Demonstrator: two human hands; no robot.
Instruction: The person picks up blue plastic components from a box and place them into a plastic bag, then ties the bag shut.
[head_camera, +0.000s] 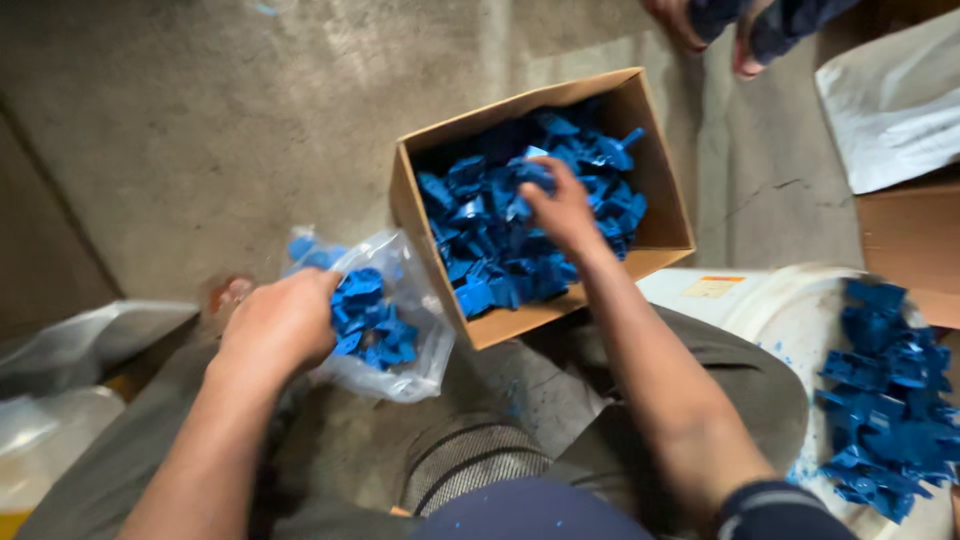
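Head view: hands gripping bag, blue parts.

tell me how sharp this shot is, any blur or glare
Head view: soft all over, motion blur on the right hand in the cardboard box and on the blue plastic parts; mild glare on the clear bag held by the left hand; wide-angle bending at the edges; dim, flat light.

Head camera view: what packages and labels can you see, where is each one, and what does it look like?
Cardboard box: centre, on the concrete floor, open, brown, full of blue plastic parts; the right hand reaches in.
Clear plastic bag: left of the box, held by the left hand, holding blue parts.
Label: small orange and white rectangle on the white tub, lower right.
White bag: top right, crumpled.
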